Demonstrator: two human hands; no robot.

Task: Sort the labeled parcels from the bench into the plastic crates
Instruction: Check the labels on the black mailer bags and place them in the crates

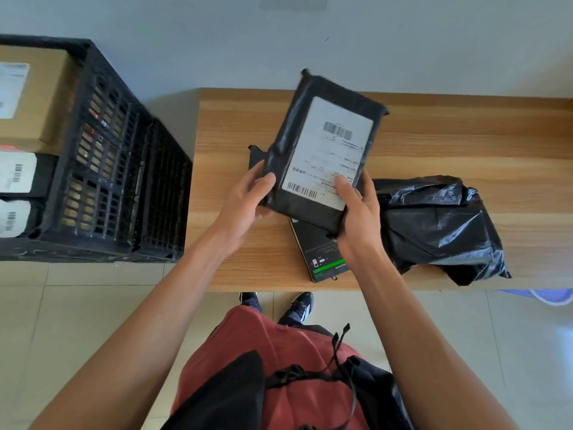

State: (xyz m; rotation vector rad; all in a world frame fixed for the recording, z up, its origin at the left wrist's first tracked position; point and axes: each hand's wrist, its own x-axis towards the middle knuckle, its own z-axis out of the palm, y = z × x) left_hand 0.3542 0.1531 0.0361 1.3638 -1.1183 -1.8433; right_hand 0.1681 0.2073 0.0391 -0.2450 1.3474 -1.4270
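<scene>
Above wooden bench (434, 144), both hands (248, 200) (359, 209) grip black parcel (297, 125) tilted.

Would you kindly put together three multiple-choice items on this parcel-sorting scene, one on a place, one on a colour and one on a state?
1. Where does the black crate stand?
A. To the left of the bench
B. On the bench
C. Under the bench

2. What colour is the wrapping of the held parcel?
A. Brown
B. Black
C. White

3. How is the held parcel supported?
A. It lies flat on the bench
B. One hand holds it
C. Both hands hold it

Answers:
1 A: the crate sits beyond the left end of the bench.
2 B: black wrap surrounds its white label.
3 C: the left hand and right hand grip its lower edge.
</scene>
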